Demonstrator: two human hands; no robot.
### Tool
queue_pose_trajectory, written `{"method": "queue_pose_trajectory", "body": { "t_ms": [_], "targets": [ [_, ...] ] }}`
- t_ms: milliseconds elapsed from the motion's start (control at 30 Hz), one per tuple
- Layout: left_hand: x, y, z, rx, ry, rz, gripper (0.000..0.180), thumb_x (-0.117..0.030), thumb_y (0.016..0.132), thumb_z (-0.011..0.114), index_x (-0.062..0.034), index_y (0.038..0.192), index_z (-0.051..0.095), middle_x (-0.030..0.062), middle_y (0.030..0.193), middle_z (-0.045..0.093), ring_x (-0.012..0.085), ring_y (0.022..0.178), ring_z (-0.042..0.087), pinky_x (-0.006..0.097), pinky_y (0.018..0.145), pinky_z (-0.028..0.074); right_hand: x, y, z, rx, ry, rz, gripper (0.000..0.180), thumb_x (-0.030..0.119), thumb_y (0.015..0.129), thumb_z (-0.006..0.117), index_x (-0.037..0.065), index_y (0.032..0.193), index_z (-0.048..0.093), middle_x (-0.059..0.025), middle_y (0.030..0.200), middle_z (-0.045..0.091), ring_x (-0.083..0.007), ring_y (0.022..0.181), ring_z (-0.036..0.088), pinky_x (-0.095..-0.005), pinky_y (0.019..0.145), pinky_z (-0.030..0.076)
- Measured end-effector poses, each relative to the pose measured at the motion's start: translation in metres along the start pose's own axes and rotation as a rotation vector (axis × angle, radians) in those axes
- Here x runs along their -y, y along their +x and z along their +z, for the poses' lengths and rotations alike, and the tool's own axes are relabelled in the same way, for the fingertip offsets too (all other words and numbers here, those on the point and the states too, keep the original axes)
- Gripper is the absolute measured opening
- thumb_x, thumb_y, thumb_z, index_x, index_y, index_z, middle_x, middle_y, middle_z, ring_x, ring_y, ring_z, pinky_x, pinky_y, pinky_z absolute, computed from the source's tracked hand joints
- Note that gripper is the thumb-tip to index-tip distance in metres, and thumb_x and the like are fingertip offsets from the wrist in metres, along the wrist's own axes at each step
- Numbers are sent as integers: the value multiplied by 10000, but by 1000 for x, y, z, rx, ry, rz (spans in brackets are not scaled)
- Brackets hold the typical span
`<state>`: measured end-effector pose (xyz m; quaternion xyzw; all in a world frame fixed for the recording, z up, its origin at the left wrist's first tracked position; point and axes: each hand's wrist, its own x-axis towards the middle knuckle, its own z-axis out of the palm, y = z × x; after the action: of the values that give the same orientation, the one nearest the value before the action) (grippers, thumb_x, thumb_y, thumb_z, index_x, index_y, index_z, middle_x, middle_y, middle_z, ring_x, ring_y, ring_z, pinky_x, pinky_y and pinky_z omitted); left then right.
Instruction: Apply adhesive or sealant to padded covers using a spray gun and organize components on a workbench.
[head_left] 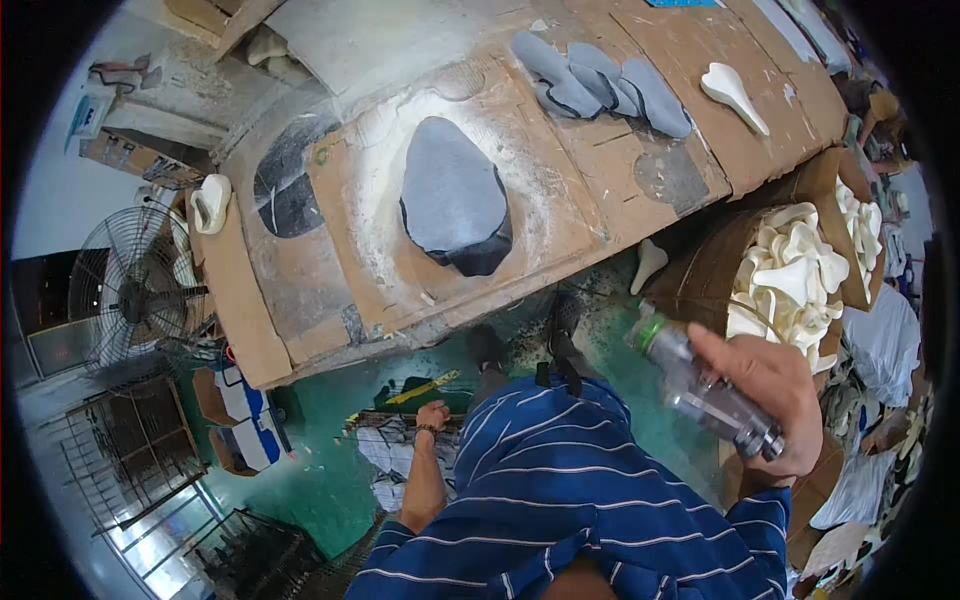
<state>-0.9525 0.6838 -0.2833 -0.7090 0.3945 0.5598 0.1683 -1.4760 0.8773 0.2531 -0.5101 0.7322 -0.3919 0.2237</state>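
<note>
"Grey cover: where?"

"Near the counter's front edge, long axis running away, forward-left of the right hand, which is wrapped round a see-through tool."

"Left hand?"

"Half-curled; contents unclear."

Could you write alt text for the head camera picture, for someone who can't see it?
A person's right hand grips a clear, green-tipped tool beside a cardboard-covered table. On it lie grey, rounded pieces, one amid pale powder; cream saddle-shaped pieces fill boxes at right.
</note>
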Motion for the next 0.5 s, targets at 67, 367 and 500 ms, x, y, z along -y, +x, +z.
{"method": "queue_pose_trajectory", "body": {
  "t_ms": [67, 367, 500],
  "targets": [
    [9, -3, -4, -11, 4, -19, 411, -114, 865, 681, -119, 1274, 721, 47, 931, 770, 172, 810, 740, 351, 671, 581, 3, 8, 1, 8, -38, -27, 711, 245, 738, 762, -72, 1362, 630, -152, 815, 687, -280, 694, 692, -356, 640, 526],
    [-14, 3, -3, 9, -19, 38, 281, -95, 907, 664, -93, 1178, 734, 47, 868, 746, 141, 709, 692, 322, 536, 517, 23, 18, 16, -90, -168, 2, 687, 190, 753, 773, -73, 1370, 623, -173, 875, 695, -314, 738, 695, -361, 677, 529],
    [-20, 9, -4, -16, -63, 77, 347, -103, 891, 644, -93, 1228, 727, 52, 919, 765, 145, 776, 726, 313, 575, 540, 23, 8, 18, -183, -53, 72, 724, 344, 691, 723, -75, 1281, 684, -172, 854, 707, -261, 675, 672, -304, 661, 488]
  ]
}}
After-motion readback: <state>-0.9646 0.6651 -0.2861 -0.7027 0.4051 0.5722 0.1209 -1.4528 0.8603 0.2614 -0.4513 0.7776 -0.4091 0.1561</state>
